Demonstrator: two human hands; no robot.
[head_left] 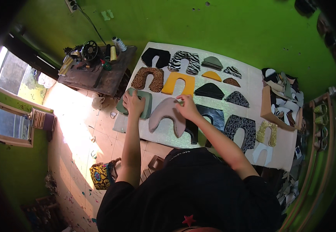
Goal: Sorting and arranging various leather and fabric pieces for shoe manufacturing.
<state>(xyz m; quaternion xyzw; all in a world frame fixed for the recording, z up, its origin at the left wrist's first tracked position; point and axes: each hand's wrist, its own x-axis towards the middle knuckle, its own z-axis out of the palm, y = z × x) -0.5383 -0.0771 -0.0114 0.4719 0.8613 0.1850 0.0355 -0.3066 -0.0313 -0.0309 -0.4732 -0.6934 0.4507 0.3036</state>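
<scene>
My left hand (132, 103) lies flat on a green U-shaped cut piece (146, 101) at the near left corner of a glittery white board (249, 73). My right hand (186, 106) pinches the top edge of a grey-beige U-shaped piece (166, 116) beside it. A black U-shaped piece (210, 116) lies partly under my right forearm. Just beyond my hands are a yellow U piece (179, 83) and a leopard-print one (148, 78).
Further pieces cover the board: black (155, 57), zebra-striped (185, 61), patterned dark (240, 129), gold (267, 132), white (262, 152) and several half-round ones (210, 91). A cardboard box of scraps (282, 102) stands right. A sewing machine table (94, 65) stands left; a patterned bag (101, 174) sits on the floor.
</scene>
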